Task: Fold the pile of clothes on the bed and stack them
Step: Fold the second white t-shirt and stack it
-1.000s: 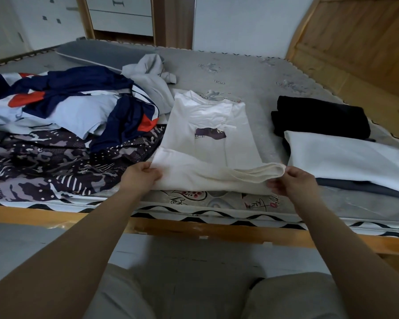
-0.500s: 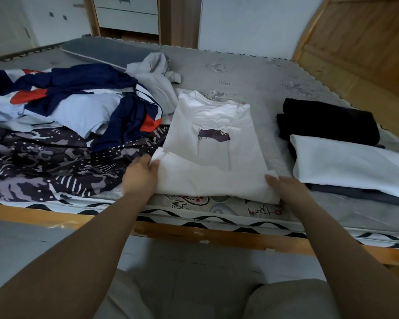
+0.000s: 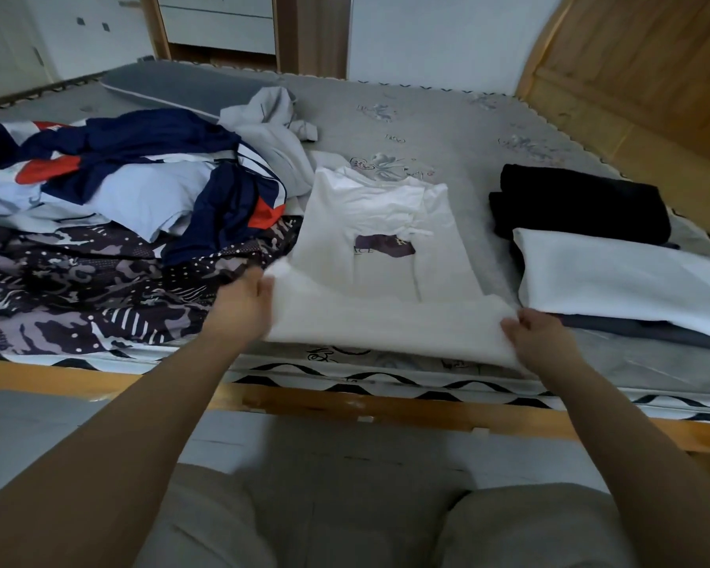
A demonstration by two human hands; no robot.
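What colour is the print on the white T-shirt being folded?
Dark purple, on the white T-shirt; the head view shows the print clearly.

Head view, close, looking down at bed (image 3: 447, 129).

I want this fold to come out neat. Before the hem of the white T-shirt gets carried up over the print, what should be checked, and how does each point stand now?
1. Left hand has a grip on the hem of the white T-shirt: ok.
2. Right hand has a grip on the other hem corner: ok.
3. Shirt's upper part lies flat on the mattress: not ok, it is wrinkled near the collar.
4. Nothing lies on the shirt: ok.
5. Unfolded pile apart from the shirt: not ok, it touches the left edge.
6. Folded stack ready at the right: ok.
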